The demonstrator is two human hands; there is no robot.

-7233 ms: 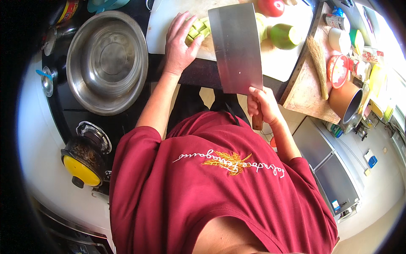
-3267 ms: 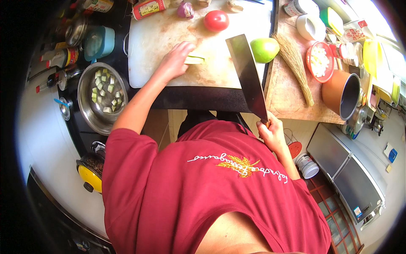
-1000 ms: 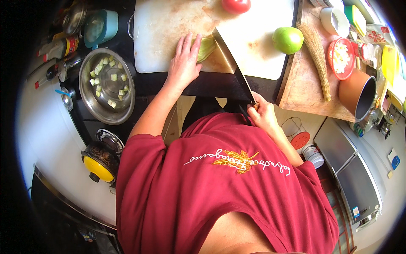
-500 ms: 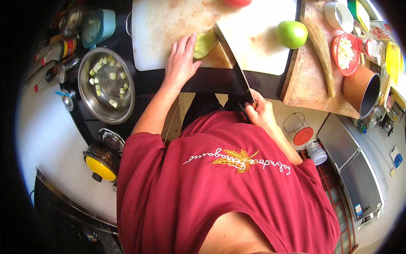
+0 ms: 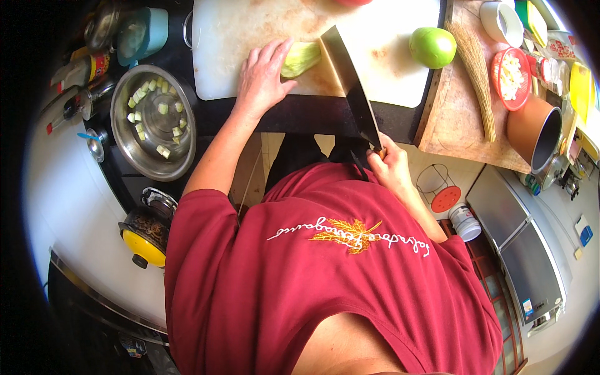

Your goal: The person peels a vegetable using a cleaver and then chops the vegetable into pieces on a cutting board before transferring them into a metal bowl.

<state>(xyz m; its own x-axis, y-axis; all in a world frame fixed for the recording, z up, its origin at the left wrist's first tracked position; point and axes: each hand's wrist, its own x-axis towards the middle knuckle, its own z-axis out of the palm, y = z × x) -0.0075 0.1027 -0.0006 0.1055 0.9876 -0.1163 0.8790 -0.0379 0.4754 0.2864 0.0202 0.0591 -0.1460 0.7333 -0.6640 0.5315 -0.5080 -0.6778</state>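
A pale green peeled vegetable piece (image 5: 301, 59) lies on the white cutting board (image 5: 244, 19). My left hand (image 5: 264, 74) grips its left end and steadies it against the board, its fingers partly hiding it. My right hand (image 5: 390, 160) is closed round the handle of a broad kitchen cleaver (image 5: 351, 78). The blade slants up and left, its tip just right of the vegetable piece, with a small gap between them. Farther right on the board sits a whole round green vegetable (image 5: 433, 47). Part of a red, rounded thing (image 5: 354, 2) shows at the top edge.
Left of the board stands a steel bowl (image 5: 119, 134) with several pale cubes. On the right, a wooden board (image 5: 447, 134) carries a straw brush (image 5: 476, 84), a red basket (image 5: 528, 75) of white pieces and a brown pot (image 5: 528, 131). A yellow-lidded pot (image 5: 147, 244) stands lower left.
The cleaver's blade has moved slightly right and turned to show more of its flat side, leaving a gap beside the vegetable piece. My left hand still steadies the piece.
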